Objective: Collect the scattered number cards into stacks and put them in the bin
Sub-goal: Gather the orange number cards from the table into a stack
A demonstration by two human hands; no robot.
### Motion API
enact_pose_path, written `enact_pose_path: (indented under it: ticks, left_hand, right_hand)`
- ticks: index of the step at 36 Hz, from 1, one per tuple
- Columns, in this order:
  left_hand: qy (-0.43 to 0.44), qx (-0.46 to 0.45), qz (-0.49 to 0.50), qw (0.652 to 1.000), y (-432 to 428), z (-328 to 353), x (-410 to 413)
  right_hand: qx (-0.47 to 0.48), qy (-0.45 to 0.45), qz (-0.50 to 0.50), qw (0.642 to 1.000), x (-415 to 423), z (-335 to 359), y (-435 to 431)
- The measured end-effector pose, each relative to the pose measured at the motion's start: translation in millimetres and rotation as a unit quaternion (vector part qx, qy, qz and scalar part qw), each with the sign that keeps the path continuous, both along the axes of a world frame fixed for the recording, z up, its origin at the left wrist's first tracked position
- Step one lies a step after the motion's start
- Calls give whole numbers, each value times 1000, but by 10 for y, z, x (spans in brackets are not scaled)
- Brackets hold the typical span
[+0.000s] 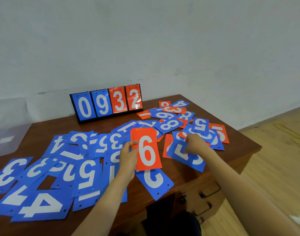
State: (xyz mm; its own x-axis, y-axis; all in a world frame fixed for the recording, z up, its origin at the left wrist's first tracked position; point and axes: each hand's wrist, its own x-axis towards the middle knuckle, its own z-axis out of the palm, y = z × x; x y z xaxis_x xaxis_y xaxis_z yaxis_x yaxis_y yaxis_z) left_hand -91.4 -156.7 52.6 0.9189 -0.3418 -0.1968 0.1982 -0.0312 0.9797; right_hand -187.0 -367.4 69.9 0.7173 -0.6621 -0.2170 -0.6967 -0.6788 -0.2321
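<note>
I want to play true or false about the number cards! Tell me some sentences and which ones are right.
1. The left hand holds a red stack with a 6 on top. True.
2. The scoreboard shows 1 2 3 4. False: it shows 0 9 3 2.
3. The right hand touches a blue card. True.
4. Most scattered cards on the table are red. False: most are blue.
5. A bin stands beside the scoreboard. False: no bin is in view.
</note>
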Motion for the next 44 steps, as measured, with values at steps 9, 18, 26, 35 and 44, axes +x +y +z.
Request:
enact_pose_path:
  ticks: [9,18,26,35,44]
  left_hand:
    - [-18,-18,44,999,176,18,122]
    - [-38,-22,102,994,352,86,252]
    - [-26,-27,59,998,188,1,147]
    - [-4,-5,41,999,97,-44,58]
    - [-9,-3,45,999,209,-27,65]
  right_hand:
    - [176,-227,14,958,420,259,301]
    - [122,-194,35,973,765,-27,597]
    - [-41,32,179,983,342,-192,380]
    - [-75,104,231,964,263,-32,489]
    - [-203,30,275,939,291,-214,501]
